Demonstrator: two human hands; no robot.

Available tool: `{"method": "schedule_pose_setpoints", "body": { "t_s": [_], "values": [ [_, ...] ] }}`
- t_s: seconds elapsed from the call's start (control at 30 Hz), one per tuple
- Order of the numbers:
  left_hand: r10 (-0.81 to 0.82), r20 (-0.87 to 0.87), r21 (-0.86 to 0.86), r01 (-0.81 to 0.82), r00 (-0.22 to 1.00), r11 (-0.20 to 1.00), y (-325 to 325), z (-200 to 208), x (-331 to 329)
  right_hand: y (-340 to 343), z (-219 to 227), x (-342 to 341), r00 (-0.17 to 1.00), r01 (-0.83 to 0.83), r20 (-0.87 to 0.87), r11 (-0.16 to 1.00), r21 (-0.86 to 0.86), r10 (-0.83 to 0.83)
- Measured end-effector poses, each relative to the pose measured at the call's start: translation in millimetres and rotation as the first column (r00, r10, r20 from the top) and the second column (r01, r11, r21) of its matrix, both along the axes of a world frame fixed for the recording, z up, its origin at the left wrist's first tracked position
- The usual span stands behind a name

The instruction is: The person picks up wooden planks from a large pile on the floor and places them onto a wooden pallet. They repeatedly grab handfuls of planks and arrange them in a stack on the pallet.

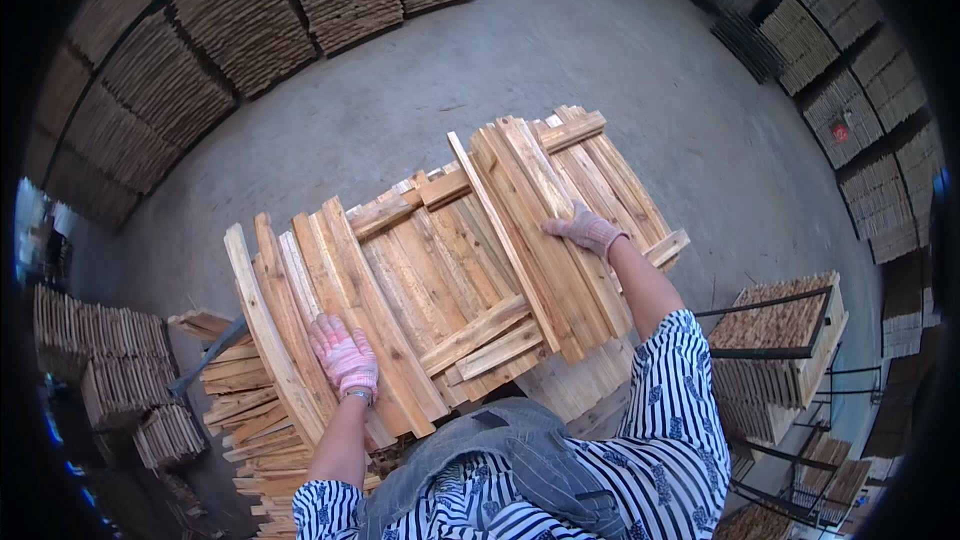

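Note:
A stack of pale wooden boards (pixel 400 260) lies in front of me, with loose boards on top in two groups. My left hand (pixel 345 352), in a pinkish-white knit glove, lies flat with fingers stretched on the left group of boards (pixel 355 310). On the right group of boards (pixel 530 210) rests my right hand (pixel 587 230), gloved alike, its thumb and fingers apart. Crosswise under the loose boards run short wooden battens, a far one (pixel 447 190) and a near one (pixel 480 333). A narrow strip (pixel 500 240) lies along the right group's left edge.
Scrap wood (pixel 255 420) is piled at the lower left, beside a dark strap (pixel 210 355). Tall board stacks (pixel 240 20) line the far left, with more stacks (pixel 840 90) on the right. A black metal frame (pixel 765 352) holds boards near my right arm. Grey concrete floor (pixel 560 30) stretches beyond.

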State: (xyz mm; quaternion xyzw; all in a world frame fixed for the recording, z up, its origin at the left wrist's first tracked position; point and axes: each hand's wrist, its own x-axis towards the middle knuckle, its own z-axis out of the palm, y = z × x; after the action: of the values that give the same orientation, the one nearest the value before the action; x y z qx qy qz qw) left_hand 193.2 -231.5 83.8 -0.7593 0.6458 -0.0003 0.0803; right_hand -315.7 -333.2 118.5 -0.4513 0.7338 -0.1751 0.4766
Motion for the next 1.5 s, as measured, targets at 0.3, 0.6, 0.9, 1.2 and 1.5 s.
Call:
{"method": "schedule_pose_setpoints", "body": {
  "t_s": [0.3,0.6,0.9,1.2,1.5],
  "values": [
    [-0.055,-0.036,-0.175,0.047,0.998,0.983,4.8,-19.3,10.4,4.4,45.5,-14.3,0.966,0.074,0.256,0.981,-0.182,-0.026],
    [0.026,-0.007,-0.006,-0.026,1.000,1.000,2.1,14.0,-4.5,32.2,135.0,84.5,0.981,-0.088,0.140,0.951,-0.297,0.134],
    [-0.012,-0.047,-0.075,0.009,0.999,0.997,2.0,7.8,-1.2,29.8,55.5,295.4,0.777,-0.345,-0.513,0.928,0.138,0.365],
    [0.029,-0.109,-0.059,-0.035,0.994,0.998,3.9,15.8,-1.7,23.3,2.1,250.8,0.930,-0.235,0.235,0.950,-0.203,0.281],
    [0.004,-0.093,-0.045,-0.008,0.996,0.999,14.0,7.4,2.2,38.5,-19.5,320.0,0.928,-0.294,0.248,0.955,0.031,0.278]
  ]
}}
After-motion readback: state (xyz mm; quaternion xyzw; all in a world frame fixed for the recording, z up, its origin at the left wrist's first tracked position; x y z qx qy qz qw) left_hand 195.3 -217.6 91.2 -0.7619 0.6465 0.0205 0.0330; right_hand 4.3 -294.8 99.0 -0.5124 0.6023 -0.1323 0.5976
